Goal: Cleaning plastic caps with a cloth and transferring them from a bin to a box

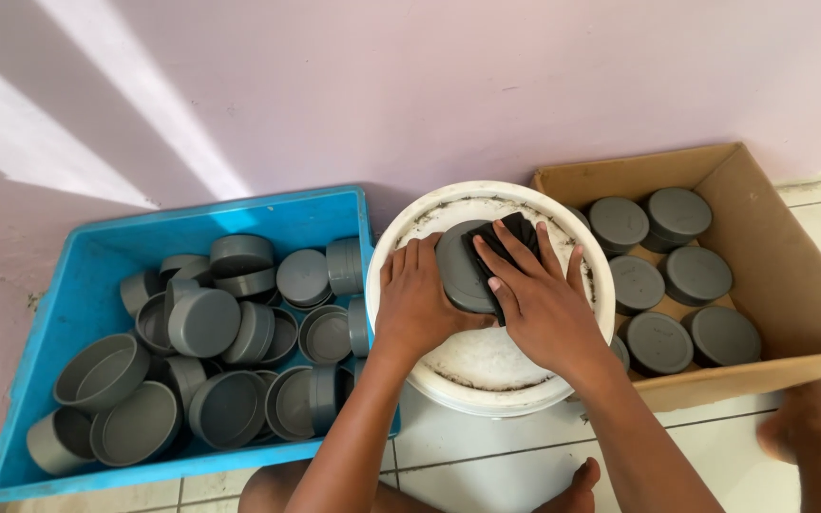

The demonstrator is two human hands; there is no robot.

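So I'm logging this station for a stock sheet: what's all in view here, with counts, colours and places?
Crate: one, blue, left, by the wall.
Loose caps: many, grey, jumbled in the crate.
Bucket: one, white, centre.
Box: one, brown cardboard, right.
Boxed caps: about eight showing, grey, flat side up.
Held cap: one, grey, over the bucket.
Cloth: one, black, on the held cap.
Left hand: grips the held cap.
Right hand: presses the cloth.

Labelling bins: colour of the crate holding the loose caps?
Bright blue crate, full of grey caps; head view.
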